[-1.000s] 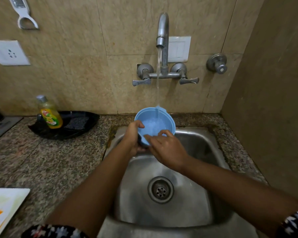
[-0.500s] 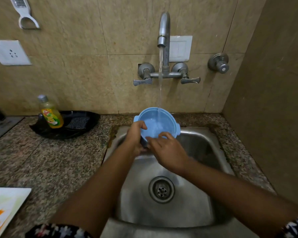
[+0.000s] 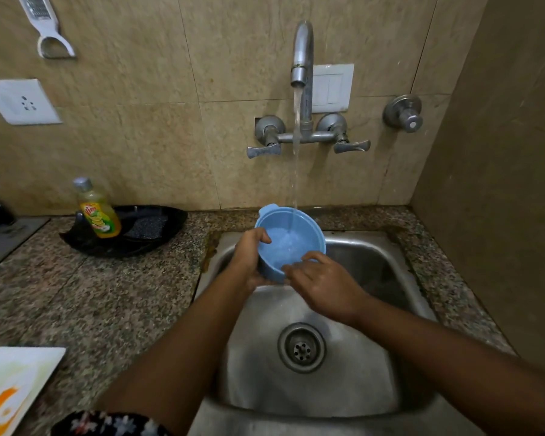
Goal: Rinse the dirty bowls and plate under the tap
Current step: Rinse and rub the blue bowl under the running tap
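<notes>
Water from the tap (image 3: pixel 302 55) now lands well inside my blue bowl (image 3: pixel 291 243), toward its far right wall, and froths over the bottom. A second ago the stream struck nearer the back rim, and half a second ago a small lug of the bowl showed on the right; now a lug shows at the upper left of the rim instead. So I have turned the bowl a little in my grip and tipped its mouth toward me. I judge that the rinse of this bowl is under way, not done: water is pooling in it and has yet to be swirled and poured out.

From my head camera, the only view I have, the bowl is held above the back of the sink (image 3: pixel 353 385), under the spout and clear of the basin floor. My left hand (image 3: pixel 250 258) grips it from the left, thumb hooked over the rim, the other fingers wrapped under the outside wall. My right hand (image 3: pixel 321 284) is on the near side, fingertips touching the near rim and thumb stretched along it; I cannot tell whether it pinches the rim or only steadies it.

On the counter at lower left, well apart from my hands, the stained white plate (image 3: pixel 11 385) waits unrinsed. I see no other bowl from here.
</notes>
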